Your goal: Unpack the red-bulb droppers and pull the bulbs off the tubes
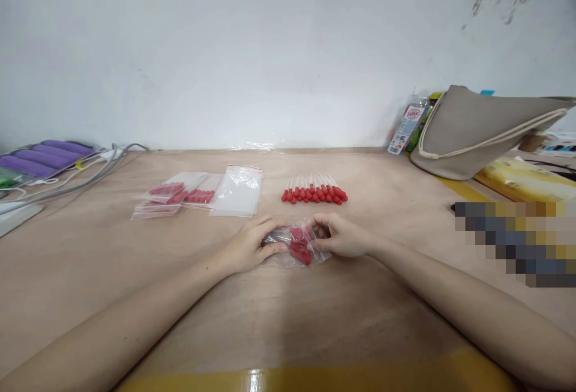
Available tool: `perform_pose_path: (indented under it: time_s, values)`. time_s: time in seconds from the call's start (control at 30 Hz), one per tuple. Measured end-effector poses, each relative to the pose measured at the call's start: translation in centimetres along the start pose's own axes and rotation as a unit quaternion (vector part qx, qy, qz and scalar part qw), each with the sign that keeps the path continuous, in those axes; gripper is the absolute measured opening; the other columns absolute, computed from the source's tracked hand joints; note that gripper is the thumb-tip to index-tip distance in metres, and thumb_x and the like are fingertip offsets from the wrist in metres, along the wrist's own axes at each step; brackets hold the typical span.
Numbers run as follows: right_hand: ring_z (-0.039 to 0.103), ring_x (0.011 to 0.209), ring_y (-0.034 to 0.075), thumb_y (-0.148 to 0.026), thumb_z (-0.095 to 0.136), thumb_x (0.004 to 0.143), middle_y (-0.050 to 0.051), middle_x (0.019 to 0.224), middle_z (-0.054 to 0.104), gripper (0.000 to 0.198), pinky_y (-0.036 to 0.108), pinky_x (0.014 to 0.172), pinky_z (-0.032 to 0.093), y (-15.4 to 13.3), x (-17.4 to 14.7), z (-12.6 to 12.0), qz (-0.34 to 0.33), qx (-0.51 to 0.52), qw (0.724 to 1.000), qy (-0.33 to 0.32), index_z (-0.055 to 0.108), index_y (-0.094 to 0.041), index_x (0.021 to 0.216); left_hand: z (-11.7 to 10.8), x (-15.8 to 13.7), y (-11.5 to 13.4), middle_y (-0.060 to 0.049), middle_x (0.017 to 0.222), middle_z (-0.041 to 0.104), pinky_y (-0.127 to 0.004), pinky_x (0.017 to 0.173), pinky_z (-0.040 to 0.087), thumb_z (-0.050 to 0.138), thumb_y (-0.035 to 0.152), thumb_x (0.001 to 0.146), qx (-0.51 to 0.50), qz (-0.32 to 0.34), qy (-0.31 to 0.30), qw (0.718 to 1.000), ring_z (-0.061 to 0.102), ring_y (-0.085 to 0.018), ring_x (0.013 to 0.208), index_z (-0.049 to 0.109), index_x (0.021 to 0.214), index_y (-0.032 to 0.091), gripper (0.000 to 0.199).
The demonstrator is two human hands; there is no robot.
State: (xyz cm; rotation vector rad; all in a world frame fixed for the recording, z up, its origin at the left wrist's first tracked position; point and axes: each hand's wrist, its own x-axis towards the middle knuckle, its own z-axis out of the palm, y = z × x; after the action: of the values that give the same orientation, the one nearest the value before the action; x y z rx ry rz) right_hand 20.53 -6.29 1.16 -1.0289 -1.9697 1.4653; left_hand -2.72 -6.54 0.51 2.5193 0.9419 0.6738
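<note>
the clear bag (294,245) lies between the two hands over the desk (279,320), its red tips (300,254) closer to the right grip. the left hand (252,245) has its grip closed on the bag's nine o'clock end; the right hand (338,236) pinches its three o'clock edge. from there, a row of red-tipped sticks (315,193) lies toward half past twelve, white bags (237,192) toward half past ten, filled bags (167,194) at ten, a grey pouch (468,131) at two.

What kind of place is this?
Probably a work table, maybe in a home or small workshop: it stands by a white wall, with red-tipped sticks and clear bags lying on it.
</note>
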Motion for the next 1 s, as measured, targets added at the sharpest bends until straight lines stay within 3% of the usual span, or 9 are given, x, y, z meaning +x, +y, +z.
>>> perform_pose_path:
  time_s: [0.2, 0.43, 0.53, 0.8, 1.0]
  values:
    - [0.052, 0.062, 0.007, -0.023, 0.064, 0.069, -0.003, 0.070, 0.056, 0.023, 0.019, 0.055, 0.041, -0.4, 0.0, 0.0, -0.014, 0.063, 0.998, -0.011, 0.051, -0.015, 0.086, 0.0, 0.0, 0.0, -0.005, 0.108, 0.058, -0.031, 0.085, 0.041, 0.053, 0.038, 0.083, -0.008, -0.007, 0.006, 1.000, 0.053, -0.019, 0.099, 0.049, 0.118, 0.023, 0.038]
    - [0.055, 0.053, 0.007, -0.020, 0.065, 0.067, -0.001, 0.071, 0.060, 0.025, 0.021, 0.050, 0.047, -0.4, -0.1, -1.8, 0.116, 0.197, 0.973, 0.028, 0.055, -0.015, 0.090, -0.2, 0.1, 0.1, -0.004, 0.105, 0.059, -0.030, 0.082, 0.042, 0.052, 0.041, 0.083, -0.013, -0.031, 0.003, 0.999, 0.054, -0.018, 0.094, 0.050, 0.117, 0.022, 0.038]
    - [0.059, 0.058, 0.008, -0.022, 0.069, 0.067, 0.001, 0.077, 0.062, 0.026, 0.021, 0.055, 0.052, 0.0, -0.1, -1.7, 0.116, 0.247, 0.961, 0.030, 0.056, -0.015, 0.089, -0.3, 0.1, 0.2, -0.004, 0.106, 0.060, -0.030, 0.083, 0.042, 0.053, 0.040, 0.083, -0.014, -0.030, 0.003, 0.999, 0.054, -0.018, 0.094, 0.050, 0.117, 0.021, 0.039]
    - [0.053, 0.046, 0.005, -0.034, 0.072, 0.066, -0.002, 0.063, 0.060, 0.030, 0.016, 0.040, 0.045, 0.4, 0.4, -1.3, 0.104, 0.161, 0.975, 0.107, 0.060, -0.014, 0.085, -0.3, 0.2, 0.3, -0.004, 0.105, 0.060, -0.029, 0.081, 0.042, 0.054, 0.040, 0.083, -0.012, -0.026, 0.009, 1.000, 0.055, -0.018, 0.093, 0.051, 0.115, 0.022, 0.037]
    - [0.053, 0.051, 0.005, -0.035, 0.070, 0.066, 0.000, 0.070, 0.064, 0.028, 0.019, 0.049, 0.045, -1.8, -1.8, -7.2, 0.089, 0.034, 0.994, 0.050, 0.063, -0.015, 0.085, -0.1, 0.1, 0.0, -0.004, 0.105, 0.060, -0.029, 0.078, 0.044, 0.055, 0.041, 0.081, -0.008, -0.038, 0.011, 0.999, 0.056, -0.017, 0.090, 0.051, 0.116, 0.021, 0.040]
